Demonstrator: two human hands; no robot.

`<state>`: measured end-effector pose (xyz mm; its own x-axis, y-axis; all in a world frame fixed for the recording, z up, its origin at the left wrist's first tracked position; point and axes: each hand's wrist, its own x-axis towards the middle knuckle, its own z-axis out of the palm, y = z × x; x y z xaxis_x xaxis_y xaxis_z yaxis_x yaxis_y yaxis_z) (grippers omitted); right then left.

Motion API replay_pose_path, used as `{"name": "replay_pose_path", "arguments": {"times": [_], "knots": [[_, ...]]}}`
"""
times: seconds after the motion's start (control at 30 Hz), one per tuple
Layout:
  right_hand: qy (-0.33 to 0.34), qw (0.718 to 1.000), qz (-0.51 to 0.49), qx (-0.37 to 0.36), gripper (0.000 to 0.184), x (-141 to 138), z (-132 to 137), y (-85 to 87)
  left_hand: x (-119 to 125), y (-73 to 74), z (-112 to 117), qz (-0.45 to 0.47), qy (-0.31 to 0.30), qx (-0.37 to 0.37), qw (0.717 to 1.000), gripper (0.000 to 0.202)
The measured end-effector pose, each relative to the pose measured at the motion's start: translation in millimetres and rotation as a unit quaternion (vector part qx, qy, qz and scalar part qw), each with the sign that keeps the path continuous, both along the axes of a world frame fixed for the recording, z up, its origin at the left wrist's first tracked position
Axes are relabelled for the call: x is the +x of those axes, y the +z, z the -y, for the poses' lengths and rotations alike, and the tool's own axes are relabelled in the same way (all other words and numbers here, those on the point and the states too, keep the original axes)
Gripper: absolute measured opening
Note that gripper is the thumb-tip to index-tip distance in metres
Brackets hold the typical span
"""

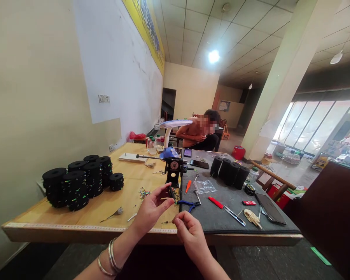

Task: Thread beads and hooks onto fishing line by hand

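At the near table edge, my left hand (pixel 152 208) has its thumb and fingers curved around a small dark, roll-like piece (pixel 172 193). Its far side is lost against the clutter behind. Lower and to the right, my right hand (pixel 191 232) is closed in a pinch; whatever sits between its fingertips is too small to make out. Just beyond the hands lie blue-handled pliers (pixel 188 203). A black clamp-like device with a round dial (pixel 174 166) and a long rod stands behind them. Small coloured beads (pixel 144 193) are scattered left of the device.
Black foam rolls with bright bits (pixel 76 190) stand at left; more black rolls (pixel 230 172) sit on the grey mat (pixel 221 217). A red-handled knife (pixel 216 202), scissors (pixel 235 216) and a plastic bag (pixel 205 187) lie there. Another person (pixel 192 132) sits beyond the lamp (pixel 175 123).
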<state>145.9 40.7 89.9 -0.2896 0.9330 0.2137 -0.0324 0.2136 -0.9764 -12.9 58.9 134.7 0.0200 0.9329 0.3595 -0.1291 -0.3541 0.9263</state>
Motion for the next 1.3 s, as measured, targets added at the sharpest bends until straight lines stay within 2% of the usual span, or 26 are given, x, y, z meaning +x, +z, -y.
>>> {"name": "replay_pose_path", "arguments": {"times": [0.2, 0.3, 0.4, 0.47, 0.53, 0.63, 0.73, 0.8, 0.9, 1.0, 1.07, 1.17, 1.23, 1.3], "knots": [[-0.020, 0.987, 0.129, 0.096, 0.030, 9.3, 15.1, 11.9, -1.4, -4.3, -6.3, -0.014, -0.008, -0.009, 1.000, 0.051], [-0.048, 0.978, 0.159, 0.126, 0.030, 15.5, 19.7, 16.5, -3.5, -6.4, -7.3, -0.048, -0.021, -0.014, 0.999, 0.051], [-0.063, 0.980, 0.143, 0.121, 0.033, 25.8, 20.3, 16.6, -7.2, -5.1, -5.2, -0.146, 0.006, -0.005, 0.989, 0.050], [-0.069, 0.985, 0.116, 0.108, 0.035, 33.4, 19.5, 18.1, -9.5, -3.1, -2.6, -0.232, 0.039, 0.027, 0.971, 0.049], [-0.070, 0.989, 0.087, 0.095, 0.035, 39.1, 17.3, 22.7, -10.9, -2.1, 0.4, -0.305, 0.047, 0.065, 0.949, 0.049], [-0.066, 0.992, 0.065, 0.082, 0.035, 42.3, 8.0, 31.8, -10.6, -3.4, 5.5, -0.360, -0.006, 0.080, 0.930, 0.049], [-0.070, 0.994, 0.053, 0.070, 0.035, 41.6, -9.5, 33.3, -8.4, -4.6, 12.0, -0.344, -0.098, 0.025, 0.934, 0.054], [-0.073, 0.994, 0.053, 0.063, 0.035, 40.8, -21.4, 27.1, -6.6, -3.2, 16.9, -0.286, -0.175, -0.033, 0.941, 0.056], [-0.061, 0.995, 0.062, 0.055, 0.035, 38.4, -30.3, 9.9, -4.0, -1.0, 22.4, -0.175, -0.276, -0.085, 0.941, 0.047], [-0.041, 0.997, 0.047, 0.042, 0.036, 32.7, -24.7, -9.9, -1.5, -5.2, 22.9, -0.070, -0.322, -0.115, 0.937, 0.045], [-0.024, 0.999, 0.031, 0.010, 0.038, 27.7, -14.6, -21.8, 0.5, -11.2, 21.0, -0.016, -0.304, -0.134, 0.943, 0.048], [-0.004, 0.999, 0.036, -0.034, 0.038, 20.9, 4.7, -32.4, 3.9, -19.3, 17.1, 0.003, -0.196, -0.134, 0.971, 0.045], [0.003, 0.998, 0.067, -0.021, 0.036, 18.6, 16.8, -31.5, 6.4, -21.9, 14.2, -0.004, -0.121, -0.123, 0.985, 0.041], [0.003, 0.994, 0.106, 0.019, 0.032, 18.6, 25.0, -23.6, 8.4, -23.1, 10.2, -0.014, -0.082, -0.116, 0.990, 0.041]]}}
